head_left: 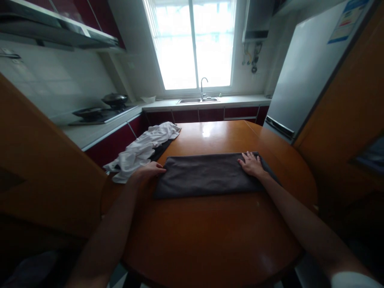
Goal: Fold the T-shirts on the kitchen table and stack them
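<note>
Left arm (115, 226) and right arm (300, 220) reach forward, left fingers (156, 168) bunched, right fingers (251, 159) spread flat.

Two bare hands — one left hand (151, 170), one right hand (252, 165) — and one folded dark cloth (204, 176) on one wooden table (216, 232); one heap of white cloth (144, 148), one patch of black fabric (162, 152) showing beneath it; beyond, one window (214, 56) of two panes (172, 48), one sink (199, 101), one tap (202, 89), one refrigerator (303, 72), one range hood (60, 34), one wall-mounted appliance (258, 20), and two pans (115, 99) on one stove (112, 115)
</note>
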The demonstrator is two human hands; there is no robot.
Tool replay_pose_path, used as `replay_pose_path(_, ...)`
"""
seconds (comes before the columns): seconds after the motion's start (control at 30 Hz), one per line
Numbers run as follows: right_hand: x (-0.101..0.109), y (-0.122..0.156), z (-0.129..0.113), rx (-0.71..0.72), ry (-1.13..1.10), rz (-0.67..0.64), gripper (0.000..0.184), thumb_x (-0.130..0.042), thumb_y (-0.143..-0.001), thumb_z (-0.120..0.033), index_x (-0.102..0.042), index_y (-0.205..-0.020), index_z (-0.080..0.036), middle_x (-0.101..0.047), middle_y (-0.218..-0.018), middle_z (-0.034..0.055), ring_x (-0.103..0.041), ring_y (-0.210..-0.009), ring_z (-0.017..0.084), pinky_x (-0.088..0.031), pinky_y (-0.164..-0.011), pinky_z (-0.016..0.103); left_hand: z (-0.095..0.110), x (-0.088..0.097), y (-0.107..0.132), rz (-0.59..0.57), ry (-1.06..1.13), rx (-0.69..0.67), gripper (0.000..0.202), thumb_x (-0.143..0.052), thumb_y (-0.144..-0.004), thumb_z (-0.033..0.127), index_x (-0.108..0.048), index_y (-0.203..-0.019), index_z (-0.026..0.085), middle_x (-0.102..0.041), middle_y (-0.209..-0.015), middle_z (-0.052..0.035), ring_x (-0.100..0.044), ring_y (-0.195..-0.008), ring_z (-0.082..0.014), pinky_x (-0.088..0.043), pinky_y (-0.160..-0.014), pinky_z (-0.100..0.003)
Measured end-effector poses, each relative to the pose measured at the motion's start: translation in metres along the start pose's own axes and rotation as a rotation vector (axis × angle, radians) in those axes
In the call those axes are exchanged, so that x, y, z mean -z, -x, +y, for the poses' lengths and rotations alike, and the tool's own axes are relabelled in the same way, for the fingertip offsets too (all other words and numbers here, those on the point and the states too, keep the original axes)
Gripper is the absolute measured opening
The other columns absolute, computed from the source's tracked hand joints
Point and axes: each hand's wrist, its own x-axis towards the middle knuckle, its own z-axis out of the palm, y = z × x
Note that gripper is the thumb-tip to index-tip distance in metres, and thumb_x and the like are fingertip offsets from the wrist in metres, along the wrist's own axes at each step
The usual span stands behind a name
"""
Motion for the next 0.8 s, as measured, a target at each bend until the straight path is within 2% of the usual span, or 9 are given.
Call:
replay_pose_path(0.1, -0.002, -0.001, 0.001, 0.001, -0.002, 0.006, 0.069, -0.029, -0.104, -0.054, -0.034, -0.159, -0.012, -0.02, -0.169, 0.017, -0.014, -0.156, 0.03, -0.01, -0.123, 0.057, -0.003, -0.004, -0.004, -0.031, 0.077, -0.048, 0.026, -0.077, -0.053, 0.044, -0.07, -0.065, 0.022, -0.065, -0.065, -0.0033, -0.056, -0.06, -0.0196, -0.036, -0.051, -0.026)
replay_pose_path(0.2, -0.003, -0.001, 0.001, 0.002, -0.01, 0.003, 0.069, -0.029, -0.104, -0.054, -0.034, -0.159, -0.012, -0.02, -0.169, 0.0169, -0.014, -0.156, 0.03, -0.009, -0.124, 0.057, -0.005, -0.003, -0.006, 0.012, 0.108, -0.039, 0.026, -0.078, -0.054, 0.042, -0.071, -0.068, 0.022, -0.067, -0.067, -0.0026, -0.059, -0.062, -0.02, -0.039, -0.05, -0.025)
replay_pose_path(0.3, -0.002, 0.0, 0.0, 0.001, -0.025, 0.019, 0.067, -0.031, -0.105, -0.052, -0.037, -0.158, -0.012, -0.022, -0.168, 0.0182, -0.015, -0.156, 0.031, -0.01, -0.123, 0.058, -0.003, -0.002, -0.003, 0.027, 0.19, -0.037, 0.032, -0.082, -0.054, 0.04, -0.073, -0.078, 0.021, -0.072, -0.078, -0.003, -0.064, -0.07, -0.0199, -0.044, -0.052, -0.023)
replay_pose_path(0.4, 0.003, 0.003, -0.006, 0.011, -0.064, 0.103, 0.062, -0.036, -0.104, -0.048, -0.046, -0.152, -0.01, -0.027, -0.166, 0.0205, -0.018, -0.155, 0.033, -0.012, -0.123, 0.058, 0.002, -0.001, 0.003, 0.009, 0.319, -0.039, 0.042, -0.087, -0.054, 0.04, -0.072, -0.087, 0.019, -0.072, -0.084, -0.0035, -0.065, -0.072, -0.0188, -0.048, -0.054, -0.023)
replay_pose_path(0.5, 0.011, 0.009, -0.021, 0.094, -0.21, 0.249, 0.053, -0.042, -0.101, -0.039, -0.059, -0.141, -0.008, -0.043, -0.158, 0.0198, -0.032, -0.15, 0.03, -0.021, -0.123, 0.048, 0.011, -0.004, 0.009, -0.001, 0.431, -0.078, 0.047, -0.087, -0.059, 0.045, -0.066, -0.091, 0.018, -0.07, -0.086, -0.0028, -0.067, -0.074, -0.0178, -0.051, -0.058, -0.024)
replay_pose_path(0.6, 0.018, 0.018, -0.043, 0.22, -0.499, 0.336, 0.042, -0.047, -0.096, -0.032, -0.07, -0.125, -0.011, -0.063, -0.139, 0.0169, -0.055, -0.132, 0.025, -0.039, -0.115, 0.038, 0.023, -0.012, 0.013, 0.071, 0.507, -0.135, 0.046, -0.086, -0.063, 0.045, -0.06, -0.09, 0.019, -0.065, -0.081, 0.0002, -0.064, -0.069, -0.0146, -0.049, -0.056, -0.021)
replay_pose_path(0.7, 0.017, 0.031, -0.069, 0.302, -0.798, 0.259, 0.036, -0.052, -0.091, -0.033, -0.075, -0.112, -0.015, -0.074, -0.117, 0.0134, -0.067, -0.111, 0.026, -0.053, -0.097, 0.038, 0.042, -0.029, 0.018, 0.161, 0.59, -0.206, 0.051, -0.086, -0.065, 0.043, -0.055, -0.099, 0.02, -0.064, -0.085, 0.0013, -0.06, -0.064, -0.0118, -0.043, -0.05, -0.019)
replay_pose_path(0.8, 0.009, 0.046, -0.098, 0.356, -1.095, 0.028, 0.038, -0.061, -0.086, -0.043, -0.075, -0.108, -0.016, -0.076, -0.105, 0.0115, -0.071, -0.093, 0.025, -0.058, -0.078, 0.037, 0.063, -0.056, 0.025, 0.185, 0.656, -0.349, 0.063, -0.085, -0.067, 0.042, -0.049, -0.116, 0.024, -0.064, -0.089, 0.0023, -0.06, -0.062, -0.011, -0.043, -0.051, -0.019)
